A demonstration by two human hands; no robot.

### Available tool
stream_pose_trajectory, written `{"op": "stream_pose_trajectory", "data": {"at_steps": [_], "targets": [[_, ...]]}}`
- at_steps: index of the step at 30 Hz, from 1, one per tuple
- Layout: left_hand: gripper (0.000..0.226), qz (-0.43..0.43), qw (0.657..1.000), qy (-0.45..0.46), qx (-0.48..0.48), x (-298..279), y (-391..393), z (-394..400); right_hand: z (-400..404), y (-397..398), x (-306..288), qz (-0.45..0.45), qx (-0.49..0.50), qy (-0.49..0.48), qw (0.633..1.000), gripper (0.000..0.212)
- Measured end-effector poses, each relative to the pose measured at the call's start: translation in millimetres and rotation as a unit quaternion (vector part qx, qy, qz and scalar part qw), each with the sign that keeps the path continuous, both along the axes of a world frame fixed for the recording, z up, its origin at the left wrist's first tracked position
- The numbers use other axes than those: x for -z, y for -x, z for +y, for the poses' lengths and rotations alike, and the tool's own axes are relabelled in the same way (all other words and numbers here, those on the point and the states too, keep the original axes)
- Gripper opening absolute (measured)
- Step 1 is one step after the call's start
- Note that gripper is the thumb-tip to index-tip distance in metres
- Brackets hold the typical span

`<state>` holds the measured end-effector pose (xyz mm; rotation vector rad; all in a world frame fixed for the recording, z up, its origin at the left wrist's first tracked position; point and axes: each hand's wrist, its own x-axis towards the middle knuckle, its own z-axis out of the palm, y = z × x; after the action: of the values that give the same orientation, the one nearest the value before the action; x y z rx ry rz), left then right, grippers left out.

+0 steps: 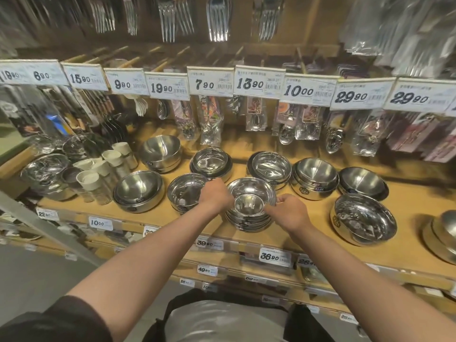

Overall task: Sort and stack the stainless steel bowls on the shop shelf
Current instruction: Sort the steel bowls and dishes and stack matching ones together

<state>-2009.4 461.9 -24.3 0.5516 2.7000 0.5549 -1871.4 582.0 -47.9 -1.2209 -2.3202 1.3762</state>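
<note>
— While both arms are reaching over the wooden shelf [318, 218], what's the right hand [290, 213] gripping?
— It's pinching the small bowl [249, 204], which is sitting in the centre bowl stack [249, 218].
— And the left hand [215, 195]?
— It's curling round the stack's left rim.

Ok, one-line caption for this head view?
Both hands, left hand and right hand, grip a stack of steel bowls on the shop shelf.

— Premises type?
— Retail shop, housewares aisle. Price tags [209, 81] line the rail; packaged spoons [254, 118] hang on pegs beneath.
— Further evidence?
— Steel bowls [364, 218] displayed in groups on a wooden shelf [308, 233], more tags [275, 256] on its front edge.
</note>
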Motion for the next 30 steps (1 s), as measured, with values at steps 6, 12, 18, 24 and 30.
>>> {"op": "stream_pose_trajectory", "data": {"at_steps": [6, 12, 18, 24, 30], "targets": [[0.012, 0.006, 0.999, -0.022, 0.023, -2.1, 3.3, -2.7, 3.8, 5.3, -0.3, -0.02, 0.001, -0.004, 1.0, 0.035], [0.029, -0.019, 0.997, -0.062, 0.048, 3.1, 5.0, -8.6, 5.5, 12.3, -2.3, -0.071, -0.013, -0.039, 0.997, 0.019], [0.007, -0.031, 0.997, -0.062, 0.027, 7.2, 5.3, -10.8, 6.8, 16.5, -3.6, -0.109, -0.019, -0.083, 0.99, 0.04], [0.036, -0.031, 0.997, -0.073, 0.001, 3.2, 4.3, -9.5, 4.0, 18.7, -4.5, -0.127, -0.011, -0.124, 0.984, 0.039], [0.014, -0.045, 0.995, -0.087, 0.005, -4.9, 6.8, -11.5, 3.8, 20.9, -8.0, -0.107, -0.007, -0.112, 0.988, 0.042]]}}
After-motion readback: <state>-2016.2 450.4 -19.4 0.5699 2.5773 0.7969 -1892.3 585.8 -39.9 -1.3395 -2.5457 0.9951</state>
